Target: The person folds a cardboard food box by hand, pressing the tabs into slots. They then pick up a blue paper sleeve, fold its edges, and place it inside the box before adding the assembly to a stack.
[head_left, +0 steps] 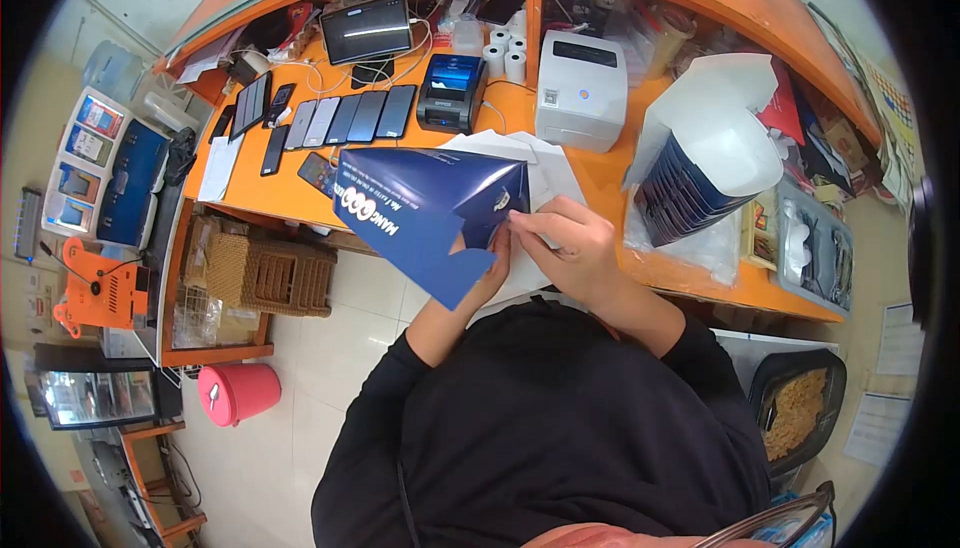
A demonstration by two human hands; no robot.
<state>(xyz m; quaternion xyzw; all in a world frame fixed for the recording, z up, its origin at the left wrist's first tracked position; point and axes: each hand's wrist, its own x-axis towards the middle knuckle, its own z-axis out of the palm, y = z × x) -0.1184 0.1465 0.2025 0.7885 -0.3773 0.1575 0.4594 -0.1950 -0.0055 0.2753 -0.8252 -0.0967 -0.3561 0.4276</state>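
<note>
A dark blue printed paperboard food box (400, 203), partly folded with white lettering on its side, is held up in front of my chest. My left hand (492, 273) grips it from below and inside, its fingers mostly hidden behind the blue panel. At the box's right corner my right hand (570, 243) pinches the edge near a small slot, thumb and forefinger together. White paperboard sheets (545, 173) lie on the orange desk just beyond the box. To the right stands a tall stack of nested blue boxes (700, 173) with white insides.
Several phones (355, 118) lie in a row on the desk, with a tablet (366, 30) behind. A black receipt printer (452, 93) and a white label printer (582, 88) stand at the back. A cutlery tray (815, 253) is at right; a pink bin (238, 393) is on the floor.
</note>
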